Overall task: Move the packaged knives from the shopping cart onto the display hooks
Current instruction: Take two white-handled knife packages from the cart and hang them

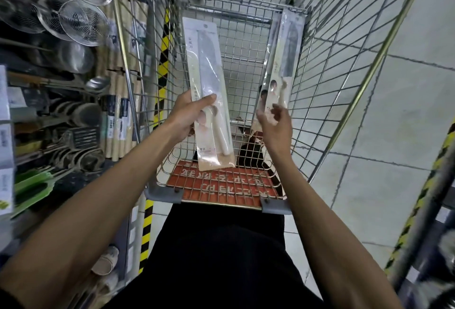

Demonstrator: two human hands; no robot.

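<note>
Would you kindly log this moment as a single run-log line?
left hand: holds packaged knife | right hand: pinches second packaged knife | shopping cart: below both | hooks: not seen

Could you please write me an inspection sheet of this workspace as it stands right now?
Surface: wire shopping cart, red sign panel on its near end.
Job's things: one packaged knife in the left hand; more packaged knives leaning against the cart's right wall.
Clutter: dark items at the cart bottom, too unclear to name.
Grippers: left hand gripping its package at the handle end; right hand pinching the leaning packages' lower end.
Cables: nothing seen.
Surroundings: shelf with wire strainers and ladles on the left; tiled floor; display hooks not visible.
</note>
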